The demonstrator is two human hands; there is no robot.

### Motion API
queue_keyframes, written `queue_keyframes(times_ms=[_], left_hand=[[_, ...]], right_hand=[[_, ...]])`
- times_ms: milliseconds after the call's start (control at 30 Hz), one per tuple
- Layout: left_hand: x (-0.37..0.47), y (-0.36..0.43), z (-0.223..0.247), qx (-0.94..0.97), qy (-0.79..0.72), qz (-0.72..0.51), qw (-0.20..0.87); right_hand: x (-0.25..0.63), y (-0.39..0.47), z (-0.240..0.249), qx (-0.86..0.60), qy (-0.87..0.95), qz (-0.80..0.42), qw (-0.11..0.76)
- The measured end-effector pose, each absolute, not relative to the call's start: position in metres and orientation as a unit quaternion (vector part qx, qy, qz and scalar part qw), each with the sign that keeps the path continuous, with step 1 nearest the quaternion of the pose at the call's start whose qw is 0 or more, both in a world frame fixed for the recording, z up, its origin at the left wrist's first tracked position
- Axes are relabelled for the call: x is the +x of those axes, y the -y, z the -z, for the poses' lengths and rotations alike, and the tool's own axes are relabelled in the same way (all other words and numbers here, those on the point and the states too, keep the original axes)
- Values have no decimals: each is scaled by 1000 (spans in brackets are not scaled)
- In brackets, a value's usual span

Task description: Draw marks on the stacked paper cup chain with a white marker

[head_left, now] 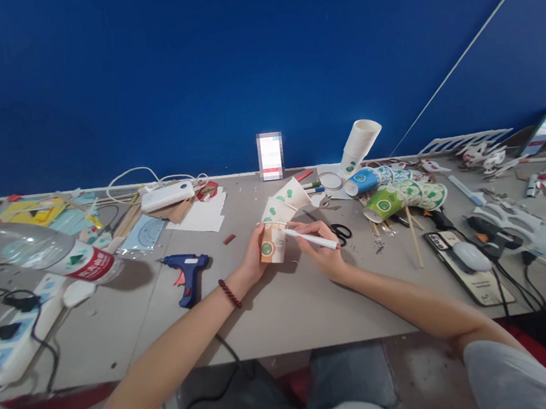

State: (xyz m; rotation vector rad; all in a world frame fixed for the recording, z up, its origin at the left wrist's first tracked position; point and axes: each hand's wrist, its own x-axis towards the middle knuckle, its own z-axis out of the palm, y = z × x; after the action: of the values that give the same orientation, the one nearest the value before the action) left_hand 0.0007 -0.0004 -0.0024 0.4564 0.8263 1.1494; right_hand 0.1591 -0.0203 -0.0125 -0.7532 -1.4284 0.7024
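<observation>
Centre frame, our left hand (252, 262) grips a bent run of joined paper cups (273, 250); our right hand (326, 259) pinches a white pen (320, 240), its tip by the lowest cup. We seem to be marking, which calls for steady cups.

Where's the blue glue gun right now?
In the head view, the blue glue gun lies on the table, left of the left hand, between it and the plastic bottle.
</observation>
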Motion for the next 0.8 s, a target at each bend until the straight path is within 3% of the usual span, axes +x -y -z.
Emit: queue_keyframes(times_ms=[800], left_hand=[[1,-2,1,210,-368,-525,738]], right_hand=[[158,28,15,-327,651,-318,607]])
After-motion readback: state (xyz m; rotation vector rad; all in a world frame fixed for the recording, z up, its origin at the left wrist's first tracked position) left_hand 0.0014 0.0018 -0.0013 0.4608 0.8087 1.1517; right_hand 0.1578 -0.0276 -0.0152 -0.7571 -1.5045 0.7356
